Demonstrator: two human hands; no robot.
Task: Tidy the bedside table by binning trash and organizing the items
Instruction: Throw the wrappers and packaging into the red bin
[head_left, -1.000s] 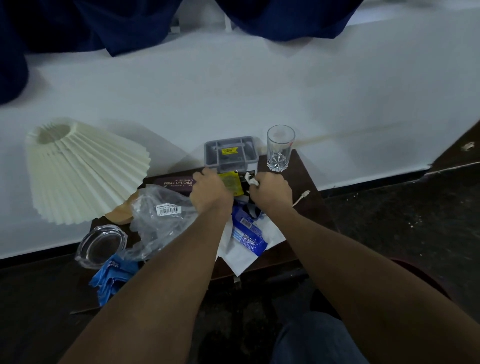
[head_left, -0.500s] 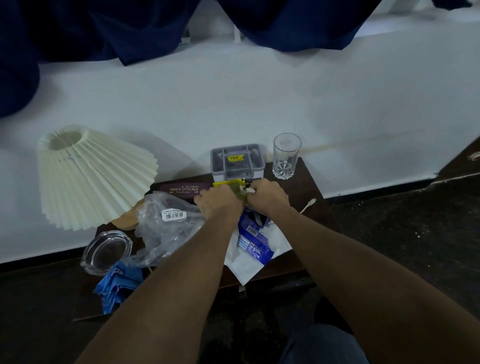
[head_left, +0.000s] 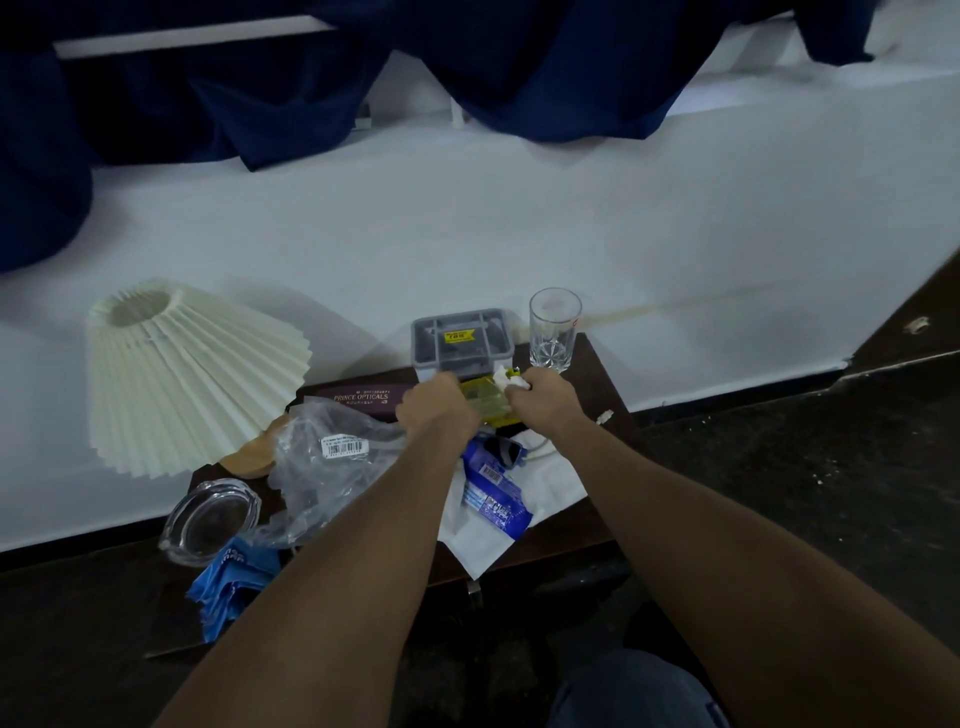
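Observation:
On the dark bedside table (head_left: 597, 374) both my hands meet in front of a grey lidded box (head_left: 461, 340). My left hand (head_left: 436, 413) and my right hand (head_left: 540, 400) both grip a yellow wrapper (head_left: 485, 400); my right hand also holds a bit of white crumpled paper (head_left: 506, 378). Below my hands lie a blue wrapper (head_left: 493, 499) and white paper (head_left: 540, 483). A crumpled clear plastic bag (head_left: 332, 467) with a barcode label lies left of my left arm, next to a maroon glasses case (head_left: 358, 399).
A clear drinking glass (head_left: 554, 335) stands at the table's back right. A pleated cream lampshade (head_left: 176, 379) fills the left side, with a glass ashtray (head_left: 210, 519) and a blue cloth (head_left: 234, 577) in front of it. A white wall stands behind, dark floor to the right.
Both hands have lifted the yellow wrapper slightly and drawn it out between them. The camera has tilted, so the table sits a little lower in view.

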